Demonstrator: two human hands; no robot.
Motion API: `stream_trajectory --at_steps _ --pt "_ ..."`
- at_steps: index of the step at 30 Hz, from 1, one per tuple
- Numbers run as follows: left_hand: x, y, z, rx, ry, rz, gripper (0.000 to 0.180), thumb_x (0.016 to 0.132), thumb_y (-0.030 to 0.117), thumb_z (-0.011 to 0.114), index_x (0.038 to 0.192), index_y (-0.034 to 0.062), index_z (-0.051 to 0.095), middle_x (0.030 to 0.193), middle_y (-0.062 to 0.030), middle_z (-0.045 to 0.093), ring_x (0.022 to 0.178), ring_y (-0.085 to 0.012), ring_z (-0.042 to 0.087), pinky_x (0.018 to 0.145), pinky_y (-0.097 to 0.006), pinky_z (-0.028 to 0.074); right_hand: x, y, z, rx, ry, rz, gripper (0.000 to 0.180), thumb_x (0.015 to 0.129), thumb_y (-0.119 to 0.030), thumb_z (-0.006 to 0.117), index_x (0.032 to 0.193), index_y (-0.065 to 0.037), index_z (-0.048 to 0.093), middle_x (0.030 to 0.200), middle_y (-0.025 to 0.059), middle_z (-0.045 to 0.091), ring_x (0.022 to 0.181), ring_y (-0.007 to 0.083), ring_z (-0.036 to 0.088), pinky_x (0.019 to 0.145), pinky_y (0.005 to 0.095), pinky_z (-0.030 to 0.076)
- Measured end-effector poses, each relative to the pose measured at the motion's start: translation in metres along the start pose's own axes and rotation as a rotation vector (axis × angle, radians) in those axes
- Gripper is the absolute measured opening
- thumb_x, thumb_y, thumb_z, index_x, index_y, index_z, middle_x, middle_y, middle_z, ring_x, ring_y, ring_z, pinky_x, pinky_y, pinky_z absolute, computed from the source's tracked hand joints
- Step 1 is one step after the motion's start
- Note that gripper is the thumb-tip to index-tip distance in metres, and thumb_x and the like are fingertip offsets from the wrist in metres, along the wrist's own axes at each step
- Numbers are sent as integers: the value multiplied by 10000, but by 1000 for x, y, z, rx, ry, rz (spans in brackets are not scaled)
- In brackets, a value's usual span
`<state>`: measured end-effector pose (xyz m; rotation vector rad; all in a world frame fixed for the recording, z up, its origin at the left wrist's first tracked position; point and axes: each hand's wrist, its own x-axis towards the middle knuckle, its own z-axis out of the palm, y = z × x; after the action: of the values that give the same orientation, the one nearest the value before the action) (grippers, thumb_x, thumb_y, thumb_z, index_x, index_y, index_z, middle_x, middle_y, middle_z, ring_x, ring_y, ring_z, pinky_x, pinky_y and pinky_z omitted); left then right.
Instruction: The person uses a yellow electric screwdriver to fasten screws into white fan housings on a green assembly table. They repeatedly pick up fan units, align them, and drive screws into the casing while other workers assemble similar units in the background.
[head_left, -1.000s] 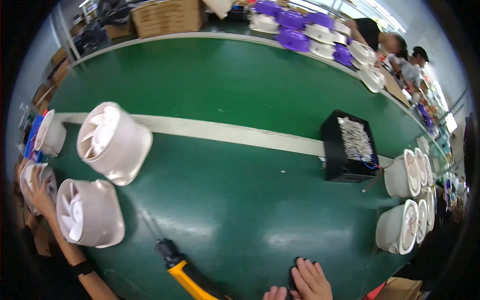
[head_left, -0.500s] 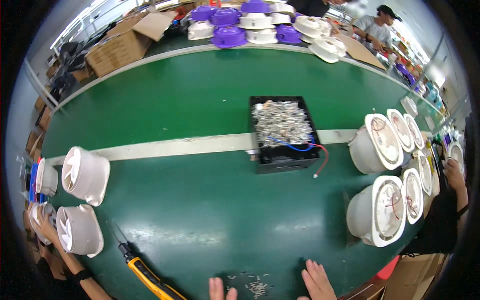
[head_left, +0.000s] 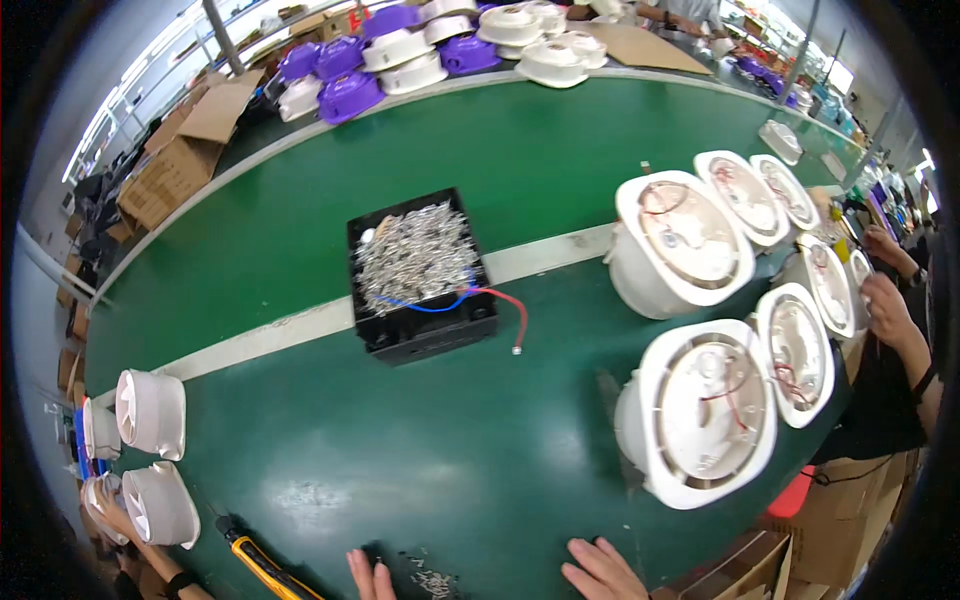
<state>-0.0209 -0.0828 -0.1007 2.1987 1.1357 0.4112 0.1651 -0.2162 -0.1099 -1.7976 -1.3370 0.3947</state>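
At the near edge of the green table, my left hand [head_left: 371, 577] shows a couple of outstretched fingers; the rest of it is cut off below. Just right of those fingers lies a small loose pile of screws [head_left: 435, 582]. My right hand [head_left: 603, 571] rests on the table past the pile, its fingers spread and nothing in them. A yellow and black electric screwdriver [head_left: 262, 566] lies to the left of my left hand, bit pointing away. Farther off, a black bin [head_left: 430, 343] is heaped with screws [head_left: 418, 255]; a blue and a red wire hang over its front.
White rounded housings with wires, such as this near one [head_left: 650, 420], stand at the right. White fan housings [head_left: 163, 505] stand at the left, where a co-worker's hand [head_left: 115, 515] works. Another co-worker's hands [head_left: 890, 305] are at the far right. Purple and white shells [head_left: 410, 75] stack beyond the table.
The view has swung to the right, so the bin and right-hand housings appear farther left. Both my hands stay beside the screw pile, with fingers still extended.
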Motion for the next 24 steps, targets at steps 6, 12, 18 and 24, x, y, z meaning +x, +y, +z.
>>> stream_trajectory --at_steps 6,12,18,24 --pt "11 15 9 239 -49 25 814 816 222 655 1438 -65 214 1493 -325 155 1371 -498 176 1128 -500 182 -11 1 -6 -4 128 -139 305 874 -50 518 1144 75 584 1249 266 543 1124 405 557 969 483 455" --pt "13 7 22 379 -25 167 712 814 87 589 1390 -127 231 1454 -370 183 1350 -544 189 1116 -546 198 -32 2 1 322 214 -335 160 843 -9 525 926 44 652 986 175 667 791 329 646 675 379 521" --pt "25 -5 20 -110 218 188 411 929 51 509 1308 -70 404 1346 -232 456 1263 -357 451 1053 -392 375 -92 20 53 1239 -1028 665 333 903 -261 553 1088 13 592 1108 194 627 943 290 619 816 381 494" --pt "39 -23 34 -857 435 7 290 1018 132 371 1197 -67 481 1162 -201 595 1106 -267 584 981 -368 455 -104 34 102 1765 -677 1185 487 994 -305 390 1277 82 472 1237 183 576 1152 268 561 1010 381 443"
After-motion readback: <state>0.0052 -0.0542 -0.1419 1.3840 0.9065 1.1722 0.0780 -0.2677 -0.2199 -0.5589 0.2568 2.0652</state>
